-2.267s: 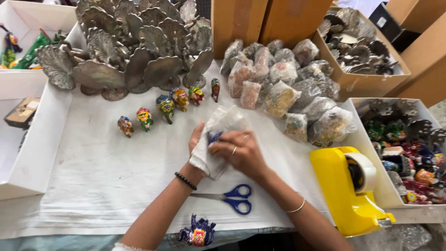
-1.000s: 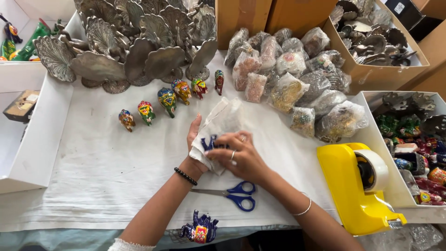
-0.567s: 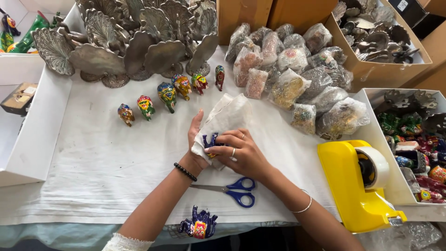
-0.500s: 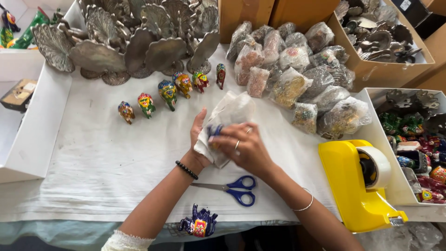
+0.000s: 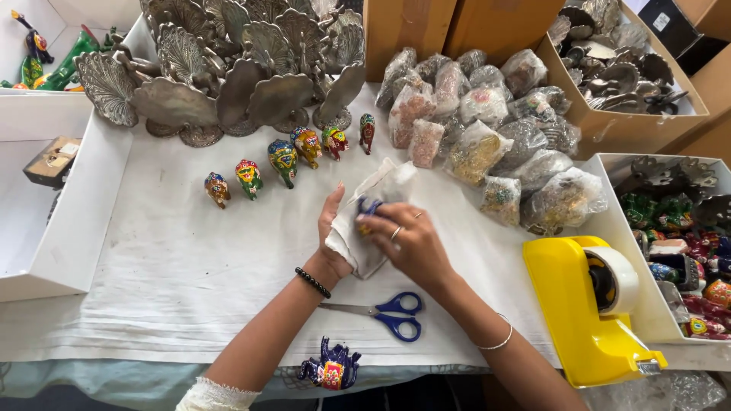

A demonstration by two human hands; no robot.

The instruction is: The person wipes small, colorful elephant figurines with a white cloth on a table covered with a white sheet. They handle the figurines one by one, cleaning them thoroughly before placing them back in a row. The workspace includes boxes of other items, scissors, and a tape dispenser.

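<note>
Both my hands work over a sheet of clear bubble wrap (image 5: 378, 192) in the middle of the white table. My left hand (image 5: 333, 232) holds the wrap from below and the left. My right hand (image 5: 406, 242) presses on top of it, fingers around a small blue painted figurine (image 5: 368, 205) that pokes out of the folds. Most of that figurine is hidden by the wrap and my fingers. Blue-handled scissors (image 5: 384, 314) lie just below my wrists. A blue painted elephant figurine (image 5: 329, 370) stands at the table's near edge.
A row of small painted elephants (image 5: 283, 158) stands in front of silver peacock ornaments (image 5: 228, 72). Wrapped bundles (image 5: 487, 129) pile at the right. A yellow tape dispenser (image 5: 588, 304), a white tray (image 5: 53, 221) at left, and boxes of ornaments (image 5: 617, 61) surround the table.
My hands have turned and folded the bubble wrap tighter about the blue figurine, staying in the same spot. The camera view shifted slightly.
</note>
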